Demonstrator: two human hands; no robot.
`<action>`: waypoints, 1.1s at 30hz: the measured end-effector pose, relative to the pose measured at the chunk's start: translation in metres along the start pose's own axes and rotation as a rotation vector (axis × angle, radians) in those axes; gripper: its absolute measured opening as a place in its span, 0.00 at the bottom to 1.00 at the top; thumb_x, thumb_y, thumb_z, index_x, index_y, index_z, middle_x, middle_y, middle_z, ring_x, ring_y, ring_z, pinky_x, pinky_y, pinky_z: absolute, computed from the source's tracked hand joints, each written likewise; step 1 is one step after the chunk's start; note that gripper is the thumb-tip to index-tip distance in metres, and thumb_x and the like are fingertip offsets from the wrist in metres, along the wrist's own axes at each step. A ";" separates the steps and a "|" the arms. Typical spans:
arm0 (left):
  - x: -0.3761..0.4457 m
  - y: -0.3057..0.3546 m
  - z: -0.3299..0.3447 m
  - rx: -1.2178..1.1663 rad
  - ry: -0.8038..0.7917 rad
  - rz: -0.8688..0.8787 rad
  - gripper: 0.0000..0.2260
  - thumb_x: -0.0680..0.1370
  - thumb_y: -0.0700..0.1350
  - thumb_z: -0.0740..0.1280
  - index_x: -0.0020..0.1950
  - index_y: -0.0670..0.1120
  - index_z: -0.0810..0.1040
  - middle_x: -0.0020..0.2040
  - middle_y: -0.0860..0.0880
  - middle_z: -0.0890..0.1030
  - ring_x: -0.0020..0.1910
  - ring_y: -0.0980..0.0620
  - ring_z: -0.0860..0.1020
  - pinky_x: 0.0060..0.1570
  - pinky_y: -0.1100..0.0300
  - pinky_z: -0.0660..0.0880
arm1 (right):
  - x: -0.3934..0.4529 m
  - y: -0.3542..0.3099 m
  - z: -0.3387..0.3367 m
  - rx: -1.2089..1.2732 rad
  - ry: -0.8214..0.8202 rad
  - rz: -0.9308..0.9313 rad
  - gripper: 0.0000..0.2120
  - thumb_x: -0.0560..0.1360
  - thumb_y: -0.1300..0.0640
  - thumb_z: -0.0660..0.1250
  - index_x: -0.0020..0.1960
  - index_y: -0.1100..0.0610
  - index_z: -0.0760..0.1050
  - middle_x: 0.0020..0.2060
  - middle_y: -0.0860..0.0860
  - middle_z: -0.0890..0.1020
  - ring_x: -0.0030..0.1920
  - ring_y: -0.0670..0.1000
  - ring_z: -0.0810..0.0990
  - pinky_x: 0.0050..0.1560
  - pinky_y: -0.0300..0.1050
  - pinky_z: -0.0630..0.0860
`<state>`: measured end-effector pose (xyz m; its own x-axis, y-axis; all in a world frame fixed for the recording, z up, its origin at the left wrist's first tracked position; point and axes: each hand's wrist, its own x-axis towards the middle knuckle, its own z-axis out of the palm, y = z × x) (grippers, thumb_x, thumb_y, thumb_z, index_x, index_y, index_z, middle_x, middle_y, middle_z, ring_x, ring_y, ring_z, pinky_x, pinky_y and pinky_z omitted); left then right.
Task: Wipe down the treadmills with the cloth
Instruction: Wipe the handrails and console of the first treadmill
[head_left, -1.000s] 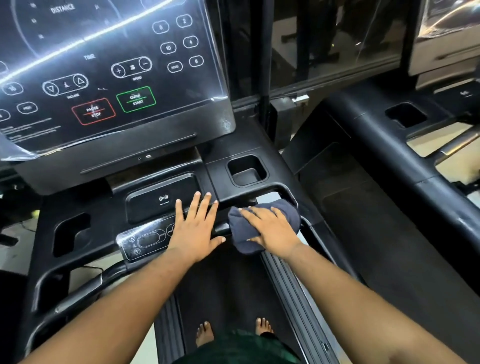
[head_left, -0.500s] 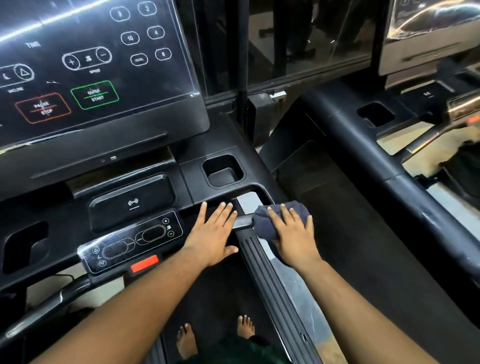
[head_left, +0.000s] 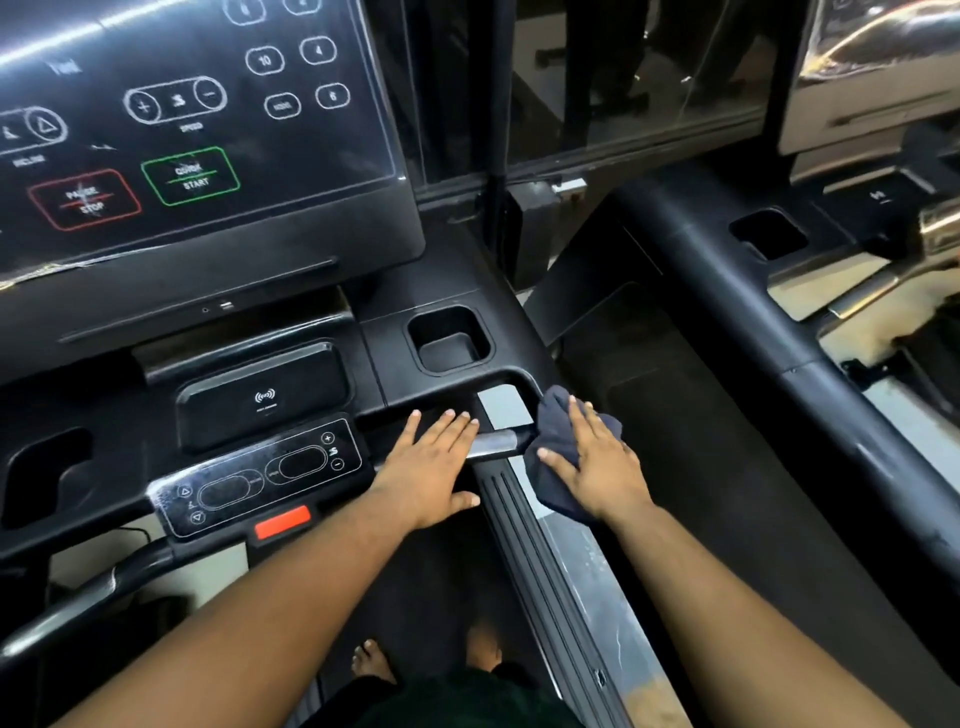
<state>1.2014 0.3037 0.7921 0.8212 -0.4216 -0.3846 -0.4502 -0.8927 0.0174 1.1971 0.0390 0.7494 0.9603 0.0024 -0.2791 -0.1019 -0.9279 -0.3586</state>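
I stand on a black treadmill (head_left: 447, 395) facing its touchscreen console (head_left: 197, 156). A dark blue cloth (head_left: 553, 441) lies over the right end of the front handlebar, where the side arm begins. My right hand (head_left: 597, 462) presses flat on the cloth with fingers spread. My left hand (head_left: 434, 467) rests flat on the handlebar just left of it, next to the small button panel (head_left: 260, 475). A short silver stretch of bar (head_left: 493, 444) shows between the two hands.
A square cup holder (head_left: 449, 338) and a wireless charging pad (head_left: 265, 397) sit on the console shelf. A second treadmill's black handrail (head_left: 727, 291) runs along the right, with a dark gap between the machines. My bare feet (head_left: 374, 662) stand on the belt below.
My right hand has slid the cloth rightward along the handlebar to its right end. My left hand followed to the right. The view has shifted right as well.
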 end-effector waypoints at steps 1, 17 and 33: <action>0.000 0.000 -0.001 -0.009 0.000 -0.002 0.46 0.78 0.68 0.61 0.83 0.47 0.38 0.84 0.50 0.41 0.82 0.52 0.39 0.79 0.39 0.37 | 0.008 -0.008 -0.003 0.001 -0.009 0.042 0.44 0.75 0.24 0.51 0.83 0.43 0.41 0.84 0.48 0.50 0.82 0.52 0.54 0.76 0.62 0.62; 0.012 -0.022 -0.007 -0.178 0.115 -0.237 0.48 0.76 0.76 0.48 0.81 0.45 0.35 0.81 0.46 0.32 0.80 0.48 0.31 0.76 0.33 0.36 | 0.024 -0.061 -0.026 0.525 0.401 -0.170 0.27 0.83 0.48 0.65 0.78 0.56 0.66 0.75 0.50 0.73 0.74 0.48 0.70 0.75 0.44 0.66; 0.036 -0.027 -0.013 -0.330 0.016 -0.547 0.53 0.72 0.80 0.48 0.76 0.44 0.27 0.78 0.45 0.26 0.78 0.47 0.28 0.76 0.36 0.33 | 0.173 -0.122 -0.031 -0.422 -0.206 -0.964 0.42 0.78 0.28 0.56 0.82 0.54 0.57 0.77 0.51 0.70 0.78 0.53 0.65 0.80 0.62 0.46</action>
<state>1.2472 0.3105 0.7897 0.9078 0.1085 -0.4051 0.1650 -0.9805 0.1071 1.3841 0.1411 0.7720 0.5213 0.8291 -0.2022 0.8118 -0.5548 -0.1820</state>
